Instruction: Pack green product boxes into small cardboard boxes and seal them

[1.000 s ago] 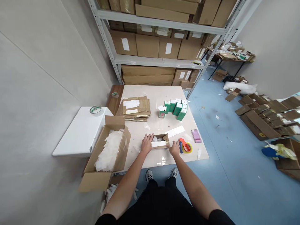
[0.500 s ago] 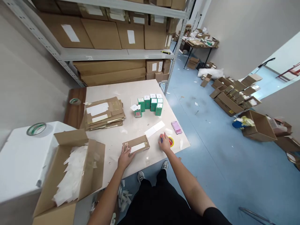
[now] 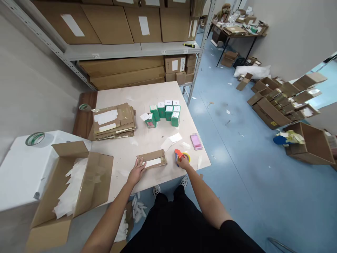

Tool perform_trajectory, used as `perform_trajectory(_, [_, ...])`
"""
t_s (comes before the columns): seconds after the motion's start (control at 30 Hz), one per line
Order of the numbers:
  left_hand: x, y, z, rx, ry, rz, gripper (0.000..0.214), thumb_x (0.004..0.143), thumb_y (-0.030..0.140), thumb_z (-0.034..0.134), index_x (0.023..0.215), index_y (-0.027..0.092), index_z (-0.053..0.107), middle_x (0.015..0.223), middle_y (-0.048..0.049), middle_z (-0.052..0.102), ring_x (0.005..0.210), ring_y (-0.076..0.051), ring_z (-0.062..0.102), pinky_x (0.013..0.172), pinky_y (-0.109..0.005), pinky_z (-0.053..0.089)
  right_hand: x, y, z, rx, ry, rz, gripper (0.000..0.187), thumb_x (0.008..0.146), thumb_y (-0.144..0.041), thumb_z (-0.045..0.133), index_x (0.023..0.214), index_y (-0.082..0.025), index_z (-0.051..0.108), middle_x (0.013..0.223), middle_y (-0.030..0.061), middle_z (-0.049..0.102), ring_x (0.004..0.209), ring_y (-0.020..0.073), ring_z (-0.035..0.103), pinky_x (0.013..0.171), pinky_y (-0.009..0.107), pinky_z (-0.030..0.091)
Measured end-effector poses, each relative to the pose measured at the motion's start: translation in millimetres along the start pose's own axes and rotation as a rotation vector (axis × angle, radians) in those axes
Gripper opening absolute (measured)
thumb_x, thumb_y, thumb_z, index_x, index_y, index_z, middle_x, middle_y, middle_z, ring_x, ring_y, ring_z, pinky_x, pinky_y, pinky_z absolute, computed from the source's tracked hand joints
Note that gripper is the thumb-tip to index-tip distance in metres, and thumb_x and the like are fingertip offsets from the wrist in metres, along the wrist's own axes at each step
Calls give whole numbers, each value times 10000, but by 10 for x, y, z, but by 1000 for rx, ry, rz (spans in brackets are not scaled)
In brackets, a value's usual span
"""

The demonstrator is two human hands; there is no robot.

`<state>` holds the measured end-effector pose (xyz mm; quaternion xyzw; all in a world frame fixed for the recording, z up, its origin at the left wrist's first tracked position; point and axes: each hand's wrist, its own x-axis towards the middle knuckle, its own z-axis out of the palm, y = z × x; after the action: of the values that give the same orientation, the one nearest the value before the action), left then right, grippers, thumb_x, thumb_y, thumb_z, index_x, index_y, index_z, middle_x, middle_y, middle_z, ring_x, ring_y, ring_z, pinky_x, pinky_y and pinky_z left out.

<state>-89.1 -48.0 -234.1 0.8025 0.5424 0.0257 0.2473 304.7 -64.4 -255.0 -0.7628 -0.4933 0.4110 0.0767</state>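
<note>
A small closed cardboard box [image 3: 152, 159] with a white label lies near the front edge of the pale table [image 3: 158, 93]. My left hand [image 3: 137, 171] rests flat against its left end, fingers spread. My right hand [image 3: 183, 162] is closed round a red tape dispenser [image 3: 179, 155] with a yellow roll, just right of the box.
Green and white cartons [image 3: 164, 111] stand mid-table, flattened cardboard [image 3: 113, 120] lies left of them, and a pink object [image 3: 196, 141] near the right edge. An open box of white packing [image 3: 72, 186] sits at the left. Shelves with cartons [image 3: 126, 24] rise behind; loose boxes [image 3: 279, 103] litter the blue floor.
The small box's flaps have been closed. My right hand left the box, moved right and took hold of the tape dispenser. My left hand stays on the box.
</note>
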Motion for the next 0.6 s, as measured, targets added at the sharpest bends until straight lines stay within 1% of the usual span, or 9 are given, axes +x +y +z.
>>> perform_trajectory(0.07, [-10,28,-15,19,-3,-25,509,990,265,424,1454,190,618,1683,-85,377,1625,-328,79,1234,-559,364,-2,29,61,-16,-71,40,759,810,-476,767,1440,-114,550,1303,167,691,1166,298,650,914,325,480])
perform_trajectory(0.1, [-16,43,-23,26,-1,-41,503,988,261,432,1447,193,624,1680,-85,383,1625,-325,91,1240,-558,355,-3,31,80,-43,-99,56,827,806,-490,771,1488,-108,500,1372,188,657,1232,311,624,963,337,467])
perform_trajectory(0.17, [-22,77,-42,37,-3,-76,493,982,260,458,1440,201,629,1675,-82,393,1623,-319,122,1254,-554,337,-5,13,94,-116,-118,64,861,799,-499,775,1510,-113,481,1462,221,598,1328,341,572,1038,369,438])
perform_trajectory(0.23, [-15,113,-63,42,-14,-107,493,973,255,482,1441,205,629,1675,-76,395,1620,-317,138,1262,-539,327,-7,-21,93,-191,-133,82,820,794,-500,773,1484,-134,522,1480,227,585,1356,356,557,1064,393,432])
perform_trajectory(0.3, [5,145,-87,43,-34,-132,497,964,247,495,1440,208,632,1676,-67,396,1620,-316,131,1260,-520,338,-22,-53,101,-235,-133,110,744,809,-489,750,1443,-146,567,1431,221,626,1318,355,592,1047,401,451])
perform_trajectory(0.4, [41,173,-126,35,-54,-155,493,960,254,499,1431,218,641,1670,-53,410,1620,-315,128,1231,-502,388,-77,-73,170,-259,-63,137,599,876,-391,663,1411,-131,594,1391,234,652,1275,349,623,1053,418,447])
perform_trajectory(0.47, [55,178,-150,26,-50,-149,487,966,268,495,1430,232,640,1666,-48,416,1619,-309,143,1209,-497,418,-127,-61,240,-225,7,132,568,888,-309,613,1410,-86,585,1416,278,620,1317,370,590,1097,465,406])
perform_trajectory(0.53, [59,180,-165,17,-48,-138,483,973,276,493,1434,244,636,1667,-47,416,1618,-301,157,1202,-491,425,-172,-33,292,-133,77,98,540,880,-280,598,1374,-63,598,1419,307,601,1363,389,543,1125,514,368])
perform_trajectory(0.6, [56,186,-166,8,-51,-140,473,975,286,502,1426,248,642,1666,-51,418,1618,-295,163,1208,-484,414,-203,-3,296,-21,149,39,447,872,-294,599,1279,-116,648,1352,261,651,1356,361,542,1112,498,385])
